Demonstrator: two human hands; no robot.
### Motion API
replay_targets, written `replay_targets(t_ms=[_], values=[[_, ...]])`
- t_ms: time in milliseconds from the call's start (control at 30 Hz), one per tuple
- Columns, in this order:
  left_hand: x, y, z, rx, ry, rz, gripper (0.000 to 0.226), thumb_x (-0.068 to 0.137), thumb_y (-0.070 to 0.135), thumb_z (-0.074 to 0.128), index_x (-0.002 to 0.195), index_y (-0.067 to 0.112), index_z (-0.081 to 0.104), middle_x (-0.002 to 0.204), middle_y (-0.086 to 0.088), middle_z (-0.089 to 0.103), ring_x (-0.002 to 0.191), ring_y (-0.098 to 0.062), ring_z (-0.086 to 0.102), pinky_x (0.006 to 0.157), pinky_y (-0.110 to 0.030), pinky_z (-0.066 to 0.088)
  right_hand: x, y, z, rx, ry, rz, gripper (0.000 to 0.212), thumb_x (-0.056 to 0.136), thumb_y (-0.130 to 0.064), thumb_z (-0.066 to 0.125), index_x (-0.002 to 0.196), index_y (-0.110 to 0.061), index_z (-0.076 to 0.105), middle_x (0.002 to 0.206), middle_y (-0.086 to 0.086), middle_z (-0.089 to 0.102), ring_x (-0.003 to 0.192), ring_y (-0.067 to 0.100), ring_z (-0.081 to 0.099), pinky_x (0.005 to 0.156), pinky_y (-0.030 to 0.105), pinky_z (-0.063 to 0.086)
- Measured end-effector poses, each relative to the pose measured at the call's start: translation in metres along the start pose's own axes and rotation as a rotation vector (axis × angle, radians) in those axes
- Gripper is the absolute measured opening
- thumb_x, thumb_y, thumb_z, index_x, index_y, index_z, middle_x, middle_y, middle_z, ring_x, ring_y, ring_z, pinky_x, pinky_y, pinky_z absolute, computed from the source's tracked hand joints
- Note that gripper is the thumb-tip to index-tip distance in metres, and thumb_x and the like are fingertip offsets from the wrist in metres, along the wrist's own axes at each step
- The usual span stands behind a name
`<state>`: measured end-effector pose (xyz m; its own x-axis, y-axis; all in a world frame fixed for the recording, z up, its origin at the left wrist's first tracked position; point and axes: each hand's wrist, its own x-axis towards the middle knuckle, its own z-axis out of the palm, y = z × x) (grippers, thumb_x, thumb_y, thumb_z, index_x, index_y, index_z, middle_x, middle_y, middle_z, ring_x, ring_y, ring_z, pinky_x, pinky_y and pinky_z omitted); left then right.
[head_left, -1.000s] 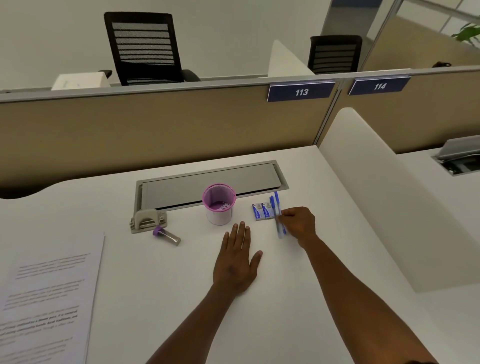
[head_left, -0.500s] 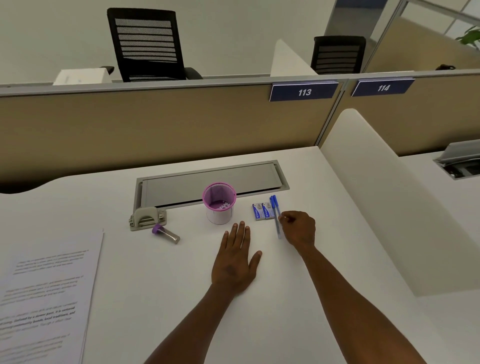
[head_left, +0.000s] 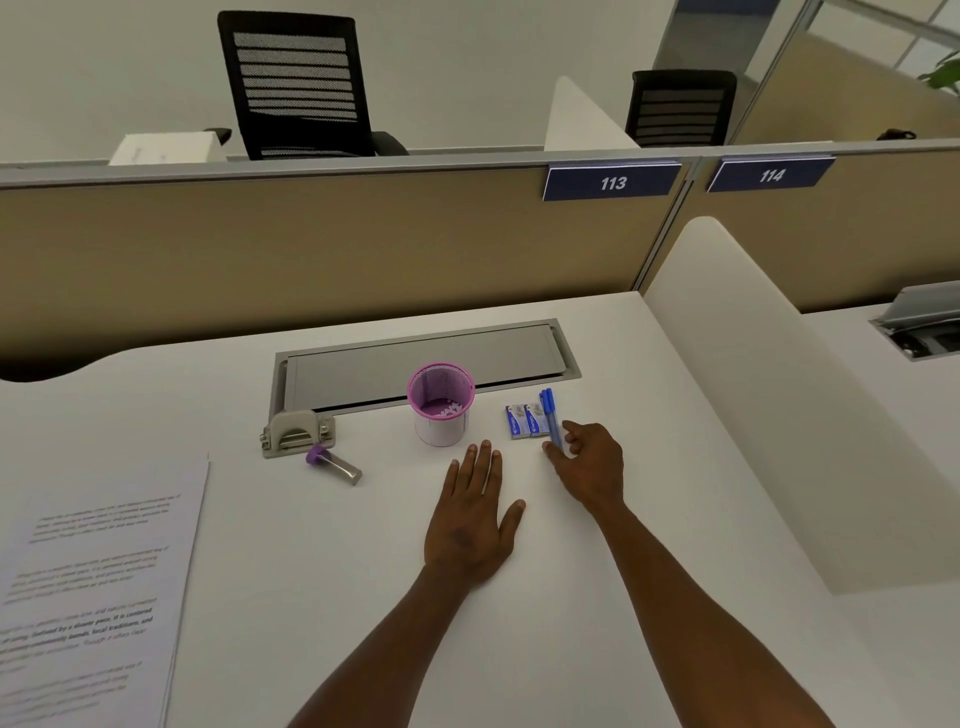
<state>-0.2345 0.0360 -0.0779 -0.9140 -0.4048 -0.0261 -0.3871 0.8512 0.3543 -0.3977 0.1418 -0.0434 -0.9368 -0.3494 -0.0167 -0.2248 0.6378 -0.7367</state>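
Presently on the white table (head_left: 649, 597), listed from the work outward. Two blue pens (head_left: 549, 413): lying flat and side by side, caps pointing away from the person, touching the right edge of two small blue-and-white boxes (head_left: 525, 421), probably so that the writing things sit in one tidy row. Right hand (head_left: 592, 462): at the near ends of the pens, thumb on the left of them and forefinger on the right, the other fingers loosely bent. At this angle it cannot be told whether the hand pinches the pens or only brackets them. The placing suggests squaring them up against the boxes. Left hand (head_left: 475, 519): spread flat, palm down, fingers straight and holding nothing, just in front of the cup, likely a brace while the other hand does the fine work. Purple mesh cup (head_left: 440, 402): upright, left of the boxes and apart from them, small pale bits at its bottom, the likely home for the pens. Hole punch (head_left: 296, 434): at the left corner of the grey cable hatch (head_left: 426, 364). Purple-capped metal tube (head_left: 335, 464): on its side just in front of the punch. Printed sheets (head_left: 88, 597): stacked at the left edge, well apart from the hands.
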Motion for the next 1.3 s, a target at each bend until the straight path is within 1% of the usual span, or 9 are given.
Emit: replay_targets(t_ms=[100,200,300,467,600,767,967,1200,1300], values=[[-0.001,-0.001,-0.002,-0.026,-0.005,0.003,0.077,0.098,0.064,0.011,0.158,0.020,-0.009,0.166,0.003,-0.018,0.151,-0.010,-0.021,0.122,-0.031,-0.012,-0.010,-0.002,-0.002,0.084,0.086,-0.006,0.043,0.078,-0.028,0.079,0.116,-0.011,0.067,0.099,0.004,0.067,0.077,0.010,0.060,0.069,0.016,0.048],[-0.003,-0.003,-0.006,-0.126,0.010,0.005,0.076,0.099,0.062,0.019,0.159,0.020,-0.001,0.167,0.004,-0.005,0.151,-0.004,-0.015,0.119,-0.024,-0.014,-0.027,-0.007,-0.002,0.133,0.186,-0.020,0.032,0.081,-0.021,0.077,0.110,-0.012,0.069,0.097,0.005,0.068,0.075,0.012,0.061,0.073,0.028,0.056],[-0.009,-0.003,-0.012,-0.211,0.024,-0.007,0.072,0.101,0.057,0.029,0.159,0.019,0.010,0.167,0.002,0.008,0.153,-0.006,-0.002,0.121,-0.023,-0.007,-0.051,-0.016,0.000,0.164,0.233,-0.052,0.025,0.082,-0.017,0.075,0.105,-0.010,0.069,0.094,0.004,0.069,0.076,0.013,0.063,0.073,0.029,0.056],[-0.039,-0.008,-0.021,-0.258,0.089,-0.081,0.066,0.101,0.052,0.038,0.156,0.019,0.024,0.164,0.001,0.023,0.153,-0.013,0.015,0.122,-0.025,0.003,-0.097,-0.036,0.015,0.198,0.161,-0.173,0.018,0.083,-0.016,0.073,0.101,-0.019,0.071,0.086,-0.009,0.066,0.073,0.004,0.064,0.065,0.021,0.055],[-0.085,-0.041,-0.030,-0.200,0.289,-0.246,0.063,0.099,0.047,0.044,0.152,0.015,0.037,0.160,-0.003,0.033,0.151,-0.017,0.021,0.123,-0.033,0.010,-0.127,-0.062,0.046,0.191,0.015,-0.304,0.017,0.083,-0.020,0.073,0.099,-0.020,0.072,0.087,-0.008,0.071,0.071,0.001,0.063,0.066,0.014,0.052],[-0.128,-0.100,-0.048,-0.009,0.282,-0.424,0.072,0.098,0.053,0.038,0.157,0.014,0.024,0.166,-0.007,0.012,0.155,-0.023,0.001,0.125,-0.041,0.001,-0.137,-0.108,0.091,0.075,-0.166,-0.385,0.028,0.080,-0.034,0.072,0.106,-0.022,0.071,0.098,-0.007,0.071,0.073,0.002,0.061,0.068,0.005,0.043],[-0.143,-0.123,-0.051,0.080,0.148,-0.439,0.080,0.095,0.071,0.012,0.159,0.025,-0.006,0.167,-0.001,-0.014,0.152,-0.018,-0.020,0.126,-0.043,-0.004,-0.125,-0.159,0.143,-0.217,-0.297,-0.433,0.049,0.086,-0.048,0.061,0.127,-0.021,0.059,0.127,0.000,0.059,0.117,0.018,0.054,0.096,0.031,0.046],[-0.140,-0.123,-0.051,0.083,0.154,-0.448,0.081,0.094,0.072,0.011,0.159,0.026,-0.006,0.167,0.000,-0.014,0.153,-0.019,-0.019,0.126,-0.043,-0.005,-0.113,-0.171,0.171,-0.371,-0.276,-0.411,0.040,0.090,-0.047,0.058,0.117,-0.018,0.062,0.114,0.002,0.063,0.104,0.018,0.057,0.084,0.029,0.050],[-0.139,-0.124,-0.050,0.087,0.153,-0.451,0.081,0.094,0.073,0.011,0.159,0.027,-0.005,0.167,0.001,-0.014,0.153,-0.019,-0.019,0.126,-0.043,-0.005,-0.112,-0.169,0.171,-0.293,-0.312,-0.350,0.032,0.088,-0.040,0.064,0.111,-0.018,0.067,0.109,0.001,0.067,0.098,0.017,0.060,0.085,0.026,0.049]])
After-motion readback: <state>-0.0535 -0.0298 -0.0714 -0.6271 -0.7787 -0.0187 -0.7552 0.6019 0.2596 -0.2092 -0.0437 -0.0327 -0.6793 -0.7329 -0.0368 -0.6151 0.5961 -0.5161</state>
